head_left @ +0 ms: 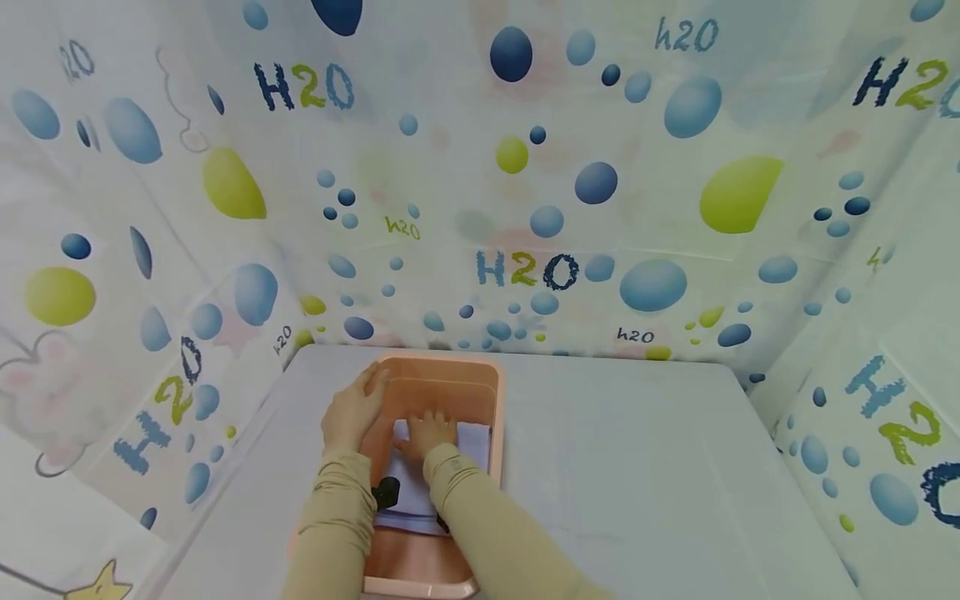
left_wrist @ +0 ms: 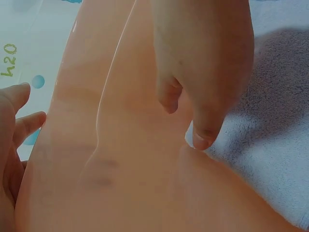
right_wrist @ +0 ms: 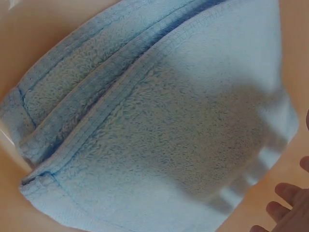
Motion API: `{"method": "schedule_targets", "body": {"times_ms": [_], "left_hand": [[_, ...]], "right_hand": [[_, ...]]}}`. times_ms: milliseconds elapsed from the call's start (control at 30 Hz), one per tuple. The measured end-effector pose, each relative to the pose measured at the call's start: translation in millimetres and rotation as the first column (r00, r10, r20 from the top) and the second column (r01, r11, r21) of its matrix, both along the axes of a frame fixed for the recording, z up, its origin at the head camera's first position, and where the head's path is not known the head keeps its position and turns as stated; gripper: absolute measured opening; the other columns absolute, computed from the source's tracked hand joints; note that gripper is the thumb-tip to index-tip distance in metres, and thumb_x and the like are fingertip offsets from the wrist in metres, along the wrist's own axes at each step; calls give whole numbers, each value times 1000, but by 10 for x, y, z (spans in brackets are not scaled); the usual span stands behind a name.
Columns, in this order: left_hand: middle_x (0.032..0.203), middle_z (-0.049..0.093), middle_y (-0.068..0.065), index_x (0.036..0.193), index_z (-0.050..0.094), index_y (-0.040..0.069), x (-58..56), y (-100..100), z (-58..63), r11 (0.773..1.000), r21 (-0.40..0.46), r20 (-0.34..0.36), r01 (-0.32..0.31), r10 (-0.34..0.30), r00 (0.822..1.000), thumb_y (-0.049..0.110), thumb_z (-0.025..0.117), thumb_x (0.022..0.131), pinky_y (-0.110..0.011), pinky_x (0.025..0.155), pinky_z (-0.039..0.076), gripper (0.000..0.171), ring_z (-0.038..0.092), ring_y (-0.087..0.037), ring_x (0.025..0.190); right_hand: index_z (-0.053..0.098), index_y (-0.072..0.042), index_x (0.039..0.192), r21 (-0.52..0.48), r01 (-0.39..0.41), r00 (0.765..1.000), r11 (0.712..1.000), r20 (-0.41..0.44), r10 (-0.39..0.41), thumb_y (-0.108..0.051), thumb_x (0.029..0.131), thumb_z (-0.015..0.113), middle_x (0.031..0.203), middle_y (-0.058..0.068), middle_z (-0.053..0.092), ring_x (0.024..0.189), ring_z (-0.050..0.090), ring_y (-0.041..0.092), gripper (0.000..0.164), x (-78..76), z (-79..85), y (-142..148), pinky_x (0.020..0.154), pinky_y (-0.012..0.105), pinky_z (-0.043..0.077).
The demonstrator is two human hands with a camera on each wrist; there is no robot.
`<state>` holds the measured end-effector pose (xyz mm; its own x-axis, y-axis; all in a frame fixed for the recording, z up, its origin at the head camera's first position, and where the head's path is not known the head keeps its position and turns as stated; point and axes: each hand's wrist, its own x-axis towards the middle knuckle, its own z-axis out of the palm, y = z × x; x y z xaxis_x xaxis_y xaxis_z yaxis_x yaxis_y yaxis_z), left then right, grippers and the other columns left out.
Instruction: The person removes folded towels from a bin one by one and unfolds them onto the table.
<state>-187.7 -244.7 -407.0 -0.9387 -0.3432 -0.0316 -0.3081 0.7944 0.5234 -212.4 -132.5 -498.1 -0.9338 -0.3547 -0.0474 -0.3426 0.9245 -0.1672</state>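
A light blue terry towel (head_left: 474, 442), folded in layers, lies flat inside a peach plastic bin (head_left: 420, 588). My right hand (head_left: 432, 432) is down in the bin over the towel's far part, fingers spread and straight. In the left wrist view its thumb points down right at the towel's edge. The right wrist view shows the stitched, layered hems of the towel (right_wrist: 145, 121), with fingertips (right_wrist: 277, 211) just past its opposite edge. My left hand (head_left: 352, 412) rests at the bin's left rim, fingertips touching the outer wall, fingers extended.
The bin stands on a table (head_left: 637, 467) covered in pale grey, left of its middle. A white curtain (head_left: 450, 167) with blue and green dots and H2O lettering surrounds the table. A small black device (head_left: 386, 493) sits at my left wrist.
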Motion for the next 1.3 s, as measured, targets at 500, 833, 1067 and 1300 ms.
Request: {"method": "schedule_targets", "body": {"times_ms": [500,833,1067,1300], "left_hand": [[143,42,-18,146,27,33,-31,-28,-34,1000,24,21,7,-8,1000,64,20,93,-63,89,40,62,47,-49,120],[143,41,-20,146,28,31,9,-8,-41,999,39,24,9,-10,1000,64,19,93,-63,89,40,64,46,-50,120],[143,42,-19,146,28,32,21,17,-104,999,48,33,17,-19,999,61,19,94,-63,88,41,60,47,-50,119],[140,45,-20,146,30,31,-2,2,-59,1000,24,4,1,-1,1000,60,21,95,-62,89,41,59,49,-49,118]], "right_hand": [[39,-34,140,41,-3,987,999,160,-3,-62,86,46,148,-3,38,140,31,21,61,30,-33,-42,111,46,27],[33,-32,144,10,19,979,1000,203,-21,-65,86,42,152,-1,30,142,25,21,68,-1,-278,-121,112,48,24],[33,-22,145,15,63,975,998,211,-64,-68,83,45,151,0,33,141,28,23,78,-28,-495,-152,113,49,21],[37,-16,142,8,67,983,998,168,-67,-69,83,44,147,2,38,137,32,24,80,-101,-454,-203,113,49,20]]}}
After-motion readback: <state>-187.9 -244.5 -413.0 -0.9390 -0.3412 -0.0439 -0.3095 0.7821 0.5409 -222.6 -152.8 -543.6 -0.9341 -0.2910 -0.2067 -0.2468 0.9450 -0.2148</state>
